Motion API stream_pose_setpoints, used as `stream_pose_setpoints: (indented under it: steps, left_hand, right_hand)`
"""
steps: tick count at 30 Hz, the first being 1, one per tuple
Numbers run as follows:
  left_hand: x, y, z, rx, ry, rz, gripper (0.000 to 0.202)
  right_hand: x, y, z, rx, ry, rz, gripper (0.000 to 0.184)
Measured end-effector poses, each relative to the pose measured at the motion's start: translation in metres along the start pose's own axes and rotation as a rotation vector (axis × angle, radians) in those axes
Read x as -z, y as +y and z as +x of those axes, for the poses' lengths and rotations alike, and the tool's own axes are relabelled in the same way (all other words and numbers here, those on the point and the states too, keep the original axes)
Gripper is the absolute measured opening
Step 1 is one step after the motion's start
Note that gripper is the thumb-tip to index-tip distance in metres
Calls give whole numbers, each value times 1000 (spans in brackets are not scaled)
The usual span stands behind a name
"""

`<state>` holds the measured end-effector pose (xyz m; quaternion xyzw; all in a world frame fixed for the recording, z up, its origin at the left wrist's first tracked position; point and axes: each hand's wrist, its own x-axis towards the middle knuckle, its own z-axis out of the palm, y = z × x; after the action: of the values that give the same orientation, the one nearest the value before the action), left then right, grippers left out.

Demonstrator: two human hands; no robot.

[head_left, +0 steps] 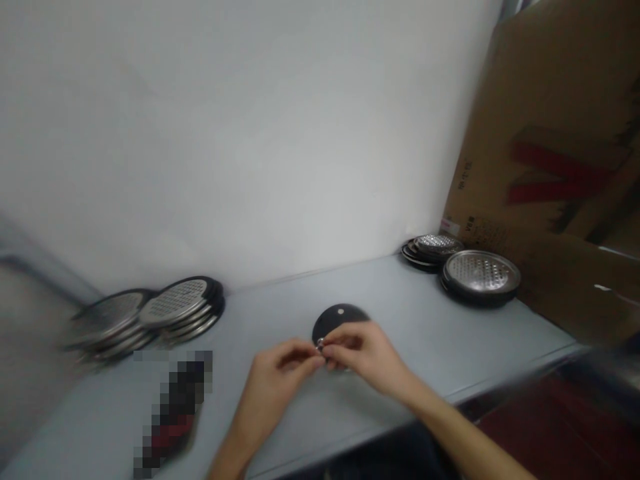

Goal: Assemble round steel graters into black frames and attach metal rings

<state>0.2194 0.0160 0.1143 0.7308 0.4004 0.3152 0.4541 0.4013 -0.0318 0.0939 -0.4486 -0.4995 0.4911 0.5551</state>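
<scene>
My left hand (280,373) and my right hand (363,353) meet over the grey table (400,313), fingertips pinched together on a small shiny metal part (321,345). Just behind the fingers lies a dark round disc (340,319) with a small light dot near its middle; my right hand covers its near edge. Both hands are closed in a pinch.
Stacks of perforated metal discs with dark rims sit at the left (165,310) and at the back right (480,275), with a smaller stack (431,248) behind. A brown cardboard box (555,160) leans at the right. A pixelated dark object (175,407) lies near the front left. A white wall stands behind.
</scene>
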Motion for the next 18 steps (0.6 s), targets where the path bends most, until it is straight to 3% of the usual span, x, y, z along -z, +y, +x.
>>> stream_pose_setpoints:
  steps: [4, 7, 12, 18]
  left_hand:
    - [0, 11, -9, -10, -12, -56, 13]
    - [2, 13, -12, 3, -42, -93, 11]
    - [3, 15, -15, -34, -95, -112, 22]
    - [4, 18, -17, -57, -80, -89, 17]
  right_hand:
    - [-3, -12, -7, -14, -48, 24, 34]
    - [-3, -17, -11, -23, -120, -19, 30]
    - [-5, -25, -19, 61, -117, -231, 14]
    - [-5, -25, -22, 182, -75, -338, 13]
